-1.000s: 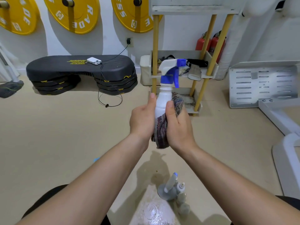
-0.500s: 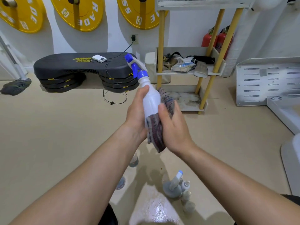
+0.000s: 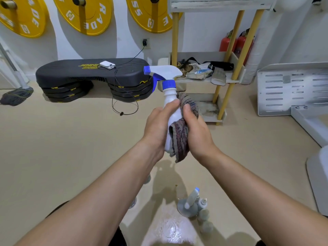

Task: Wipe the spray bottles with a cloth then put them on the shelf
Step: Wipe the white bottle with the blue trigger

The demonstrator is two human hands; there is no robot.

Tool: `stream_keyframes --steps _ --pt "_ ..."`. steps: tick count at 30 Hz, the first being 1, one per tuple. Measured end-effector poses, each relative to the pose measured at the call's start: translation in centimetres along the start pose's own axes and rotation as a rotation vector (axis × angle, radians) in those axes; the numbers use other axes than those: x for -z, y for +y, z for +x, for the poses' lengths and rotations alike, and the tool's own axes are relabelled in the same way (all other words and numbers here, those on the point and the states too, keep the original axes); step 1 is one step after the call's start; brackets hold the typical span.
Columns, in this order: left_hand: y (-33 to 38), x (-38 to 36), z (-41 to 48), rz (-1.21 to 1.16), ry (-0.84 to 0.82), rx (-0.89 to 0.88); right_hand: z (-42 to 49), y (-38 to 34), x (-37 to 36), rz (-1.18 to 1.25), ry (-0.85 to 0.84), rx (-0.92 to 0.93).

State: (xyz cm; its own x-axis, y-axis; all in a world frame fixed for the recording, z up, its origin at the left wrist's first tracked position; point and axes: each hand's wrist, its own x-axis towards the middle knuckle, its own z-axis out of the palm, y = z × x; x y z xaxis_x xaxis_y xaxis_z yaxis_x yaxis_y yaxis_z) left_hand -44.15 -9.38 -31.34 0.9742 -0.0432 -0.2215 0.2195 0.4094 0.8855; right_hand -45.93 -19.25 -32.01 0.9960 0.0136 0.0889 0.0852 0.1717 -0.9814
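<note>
I hold a white spray bottle (image 3: pixel 170 100) with a blue collar and blue nozzle upright in mid-air, nozzle pointing left. My left hand (image 3: pixel 157 126) grips its body from the left. My right hand (image 3: pixel 196 132) presses a dark striped cloth (image 3: pixel 181 139) against the bottle's right side. The shelf (image 3: pixel 229 79) with yellow posts stands just beyond, its middle tier cluttered and its bottom tier (image 3: pixel 207 108) bare and stained. On the floor below my arms stand several small bottles (image 3: pixel 192 201), some partly hidden by my left arm.
A black aerobic step platform (image 3: pixel 92 77) with a white charger and cable lies at the left back. Yellow weight plates (image 3: pixel 83 13) hang on the wall. Two red fire extinguishers (image 3: pixel 237 43) stand behind the shelf. A white metal frame (image 3: pixel 291 89) lies to the right. A wet patch (image 3: pixel 170 229) shines on the floor.
The bottle has been turned in my hands: its nozzle pointed right, then tilted up-left, and now points left with the bottle upright. The cloth stays against its side.
</note>
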Motion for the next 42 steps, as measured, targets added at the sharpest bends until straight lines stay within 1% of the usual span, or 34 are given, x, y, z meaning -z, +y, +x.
stream_keyframes --steps 1,2,4,5,8,10,12,13,14,17,18,20,23,27,29,30,31,32,34,35,36,37,39,41,42 --pt "0.0 -0.1 0.1 -0.019 0.037 0.008 -0.2 0.0 0.0 0.064 0.024 -0.042" --pt "0.0 -0.1 0.4 -0.047 0.074 0.017 -0.4 0.1 -0.1 0.072 0.042 -0.066" --pt "0.5 0.4 0.8 -0.126 0.114 0.044 -0.9 0.9 -0.3 -0.034 0.065 -0.075" --pt "0.9 0.8 0.9 -0.164 0.107 0.055 -1.3 1.2 -0.5 -0.134 0.059 -0.029" --pt "1.9 1.7 0.8 -0.22 0.04 0.114 -2.7 2.4 -0.7 -0.437 -0.024 0.207" --pt "2.0 2.1 0.7 -0.239 -0.019 0.152 -2.9 2.1 -0.3 -0.558 -0.07 0.394" --pt "1.8 2.2 0.2 -0.23 -0.083 0.164 -2.3 1.6 0.4 -0.614 -0.096 0.487" --pt "1.8 2.0 -0.1 -0.208 -0.119 0.161 -1.8 1.5 0.7 -0.588 -0.106 0.482" --pt "1.8 2.0 -0.2 -0.173 -0.144 0.142 -1.4 1.0 0.9 -0.513 -0.105 0.431" --pt "1.1 1.6 -0.2 0.011 -0.154 0.057 -0.4 -0.1 0.9 -0.13 -0.048 0.082" --pt "0.7 1.5 0.1 0.087 -0.143 0.026 -0.3 -0.2 0.9 -0.078 -0.021 0.004" --pt "0.1 1.2 0.2 0.201 -0.115 -0.011 -0.7 -0.3 0.5 -0.043 0.039 -0.058" --pt "-0.1 1.2 0.3 0.311 -0.057 -0.031 -1.8 -0.7 -0.3 -0.028 0.206 -0.035" --pt "-0.4 0.9 0.3 0.451 -0.058 -0.088 -0.6 -2.9 1.0 0.157 0.451 0.053" --pt "-0.9 0.7 0.1 0.54 -0.103 -0.114 0.3 -4.1 1.8 0.176 0.49 0.163" --pt "-1.2 0.7 0.0 0.598 -0.13 -0.111 0.7 -4.4 2.1 0.155 0.457 0.238" --pt "-1.5 0.6 -0.1 0.67 -0.163 -0.106 1.0 -4.4 2.5 0.089 0.401 0.306" --pt "-1.7 0.5 -0.1 0.75 -0.204 -0.1 1.3 -4.1 3.0 -0.061 0.353 0.373" --pt "-2.2 0.3 -0.2 0.859 -0.291 -0.106 1.8 -3.3 4.4 -0.546 0.286 0.529" --pt "-2.3 0.2 -0.2 0.896 -0.315 -0.108 2.1 -2.8 5.2 -0.787 0.286 0.585" --pt "-2.3 0.1 -0.4 0.935 -0.323 -0.114 2.2 -2.6 5.9 -0.953 0.326 0.616" --pt "-2.3 0.0 -0.6 0.971 -0.327 -0.123 2.0 -2.8 6.2 -1.041 0.382 0.624" --pt "-2.3 0.0 -1.1 1.02 -0.339 -0.136 1.8 -3.5 6.4 -1.09 0.441 0.593" --pt "-2.4 0.0 -1.4 1.063 -0.346 -0.138 2.1 -4.2 6.6 -1.088 0.411 0.527" --pt "-2.5 0.1 -1.4 1.085 -0.347 -0.138 2.4 -4.6 6.9 -1.042 0.369 0.477"
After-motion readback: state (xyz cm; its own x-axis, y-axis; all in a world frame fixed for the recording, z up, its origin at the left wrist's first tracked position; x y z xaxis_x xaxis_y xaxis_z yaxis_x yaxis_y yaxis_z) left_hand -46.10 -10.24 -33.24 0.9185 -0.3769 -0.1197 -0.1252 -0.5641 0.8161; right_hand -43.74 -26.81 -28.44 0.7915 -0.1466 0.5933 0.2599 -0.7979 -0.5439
